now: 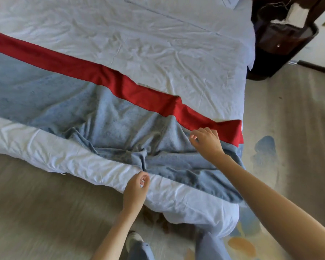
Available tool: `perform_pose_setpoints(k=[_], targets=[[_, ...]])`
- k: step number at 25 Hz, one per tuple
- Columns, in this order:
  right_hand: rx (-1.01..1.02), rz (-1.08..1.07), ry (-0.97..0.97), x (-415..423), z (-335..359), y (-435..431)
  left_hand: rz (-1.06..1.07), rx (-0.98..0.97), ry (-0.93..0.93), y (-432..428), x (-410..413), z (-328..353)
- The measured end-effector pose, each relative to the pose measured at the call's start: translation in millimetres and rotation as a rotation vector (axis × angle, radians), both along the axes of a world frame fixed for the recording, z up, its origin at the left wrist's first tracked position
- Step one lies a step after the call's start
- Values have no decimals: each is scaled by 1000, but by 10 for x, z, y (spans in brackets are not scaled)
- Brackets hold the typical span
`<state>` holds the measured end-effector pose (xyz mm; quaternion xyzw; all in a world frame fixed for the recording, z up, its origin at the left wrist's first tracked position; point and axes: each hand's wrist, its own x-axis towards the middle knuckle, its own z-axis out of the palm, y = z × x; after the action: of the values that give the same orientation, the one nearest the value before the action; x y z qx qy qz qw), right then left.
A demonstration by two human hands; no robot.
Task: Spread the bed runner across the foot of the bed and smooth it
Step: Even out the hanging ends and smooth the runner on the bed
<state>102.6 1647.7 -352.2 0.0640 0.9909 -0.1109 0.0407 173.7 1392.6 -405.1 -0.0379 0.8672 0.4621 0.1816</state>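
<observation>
Left hand [137, 186] at the foot edge of the bed [158, 44] and right hand [206, 142] on the rumpled bed runner [79, 104], stretched side to side, curl their fingers, grip unclear.

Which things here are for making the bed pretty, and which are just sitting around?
For the job: blue-grey bed runner with red band, white-sheeted bed, left hand, right hand.
Just there: dark wooden nightstand, patterned carpet.

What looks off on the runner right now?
The bed runner is bunched into deep folds along its near edge, just ahead of the left hand; its red band kinks too instead of running straight.
</observation>
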Motion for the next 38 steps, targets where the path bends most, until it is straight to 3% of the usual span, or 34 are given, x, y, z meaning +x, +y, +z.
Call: perform_pose_setpoints(k=[4,7,11,15,19,22,25,30,32,38], targets=[[16,47,11,-253,-274,703,43,-66,-36,803,-66,-317],[-19,150,-91,-541,-523,1291,124,-107,-56,1638,-57,-536],[41,428,-217,-785,-808,1930,279,-131,-91,2690,176,-683],[117,756,-350,-833,-877,2394,256,-222,-66,3579,590,-736],[97,1101,-424,-776,-899,2765,231,-397,-281,4190,667,-725],[203,1298,-424,-817,-943,2990,282,-474,-332,4484,683,-787],[245,1283,-278,-897,-1040,3085,404,-534,-261,4652,691,-925],[118,1243,-44,-873,-1015,3283,736,-369,-169,4748,947,-800],[82,1303,8,-780,-971,3444,733,-356,-137,4874,1136,-664],[255,1322,-301,-683,-895,4174,661,-412,-201,5309,1835,-432]])
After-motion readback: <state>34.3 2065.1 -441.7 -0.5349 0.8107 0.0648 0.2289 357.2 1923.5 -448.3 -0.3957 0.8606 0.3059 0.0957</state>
